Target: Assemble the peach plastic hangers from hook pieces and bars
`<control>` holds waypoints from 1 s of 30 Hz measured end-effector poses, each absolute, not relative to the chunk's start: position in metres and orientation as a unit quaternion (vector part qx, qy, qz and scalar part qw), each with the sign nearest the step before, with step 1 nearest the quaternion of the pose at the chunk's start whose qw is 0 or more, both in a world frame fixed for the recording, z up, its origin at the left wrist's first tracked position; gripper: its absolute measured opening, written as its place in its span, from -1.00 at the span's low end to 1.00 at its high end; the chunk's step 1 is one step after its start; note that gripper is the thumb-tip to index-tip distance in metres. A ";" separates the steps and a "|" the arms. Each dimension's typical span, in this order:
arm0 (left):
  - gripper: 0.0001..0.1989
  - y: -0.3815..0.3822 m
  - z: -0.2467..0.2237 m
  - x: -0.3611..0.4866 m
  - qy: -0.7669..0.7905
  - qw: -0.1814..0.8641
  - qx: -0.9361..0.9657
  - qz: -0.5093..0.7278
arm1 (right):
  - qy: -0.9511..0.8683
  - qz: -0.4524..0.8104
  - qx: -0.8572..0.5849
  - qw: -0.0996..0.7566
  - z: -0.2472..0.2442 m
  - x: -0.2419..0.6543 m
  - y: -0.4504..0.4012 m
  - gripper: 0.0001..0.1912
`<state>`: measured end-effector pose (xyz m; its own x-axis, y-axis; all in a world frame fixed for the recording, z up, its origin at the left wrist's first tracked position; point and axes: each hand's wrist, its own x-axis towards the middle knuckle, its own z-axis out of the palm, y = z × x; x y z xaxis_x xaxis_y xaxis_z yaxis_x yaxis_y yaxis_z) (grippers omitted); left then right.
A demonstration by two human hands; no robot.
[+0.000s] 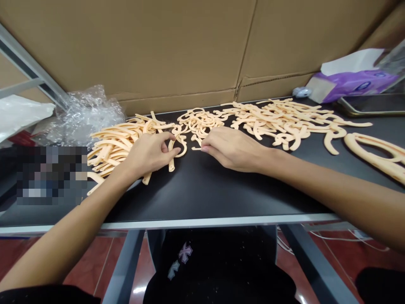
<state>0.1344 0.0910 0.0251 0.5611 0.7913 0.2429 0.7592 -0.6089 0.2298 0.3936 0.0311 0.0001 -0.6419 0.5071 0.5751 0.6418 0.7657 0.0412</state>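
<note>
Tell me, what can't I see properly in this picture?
Head view:
Right hand's grip on the thin piece: its own fingers hide it.
Part of the left-hand pile: behind the left hand.
Large looped piece's far end: cut off by the right edge.
Things under the mosaic patch: blurred out.

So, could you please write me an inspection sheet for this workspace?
Surface: black tabletop with a pale front edge.
Job's things: pale curved pieces heaped in a left pile, a middle pile of smaller ones and a right pile; a larger looped piece at far right.
Clutter: crumpled clear plastic at left; purple tissue pack at back right.
Hands: left hand open, thumb and finger apart; right hand appears to pinch a small piece.
Cables: white cables below the tabletop, right.
Surroundings: cardboard behind; red tiled floor.
</note>
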 end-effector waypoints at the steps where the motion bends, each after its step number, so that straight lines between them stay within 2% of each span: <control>1: -0.72 0.091 0.025 0.135 0.441 0.051 0.882 0.158 | -0.897 -0.131 -0.317 0.277 0.000 0.393 0.030 -0.56; 4: -0.70 0.090 0.023 0.138 0.452 0.032 0.879 0.148 | -0.902 -0.113 -0.309 0.279 -0.001 0.385 0.028 -0.57; 7: -0.66 0.091 0.020 0.138 0.443 0.012 0.883 0.155 | -0.908 -0.040 -0.306 0.282 -0.004 0.371 0.026 -0.62; 12: -0.67 0.093 0.017 0.136 0.405 0.032 0.898 0.169 | -0.930 0.041 -0.303 0.203 -0.007 0.357 0.026 -0.65; 15: -0.66 0.093 0.016 0.135 0.404 0.052 0.897 0.173 | -0.930 0.044 -0.322 0.173 -0.005 0.361 0.026 -0.62; 21: -0.63 0.093 0.017 0.133 0.378 0.041 0.911 0.161 | -0.919 0.012 -0.357 0.165 -0.002 0.382 0.034 -0.61; 24: -0.64 0.092 0.018 0.133 0.349 0.036 0.924 0.152 | -0.909 -0.008 -0.371 0.189 -0.003 0.391 0.040 -0.63; 30: -0.64 0.086 0.018 0.138 0.280 0.037 0.946 0.160 | -0.874 -0.102 -0.354 0.317 0.002 0.403 0.050 -0.64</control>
<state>0.1382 0.0865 0.0184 0.7923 0.5410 0.2820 0.5175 -0.8408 0.1591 0.4026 0.0504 0.0017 -0.5483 0.5542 0.6262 0.6839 0.7281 -0.0456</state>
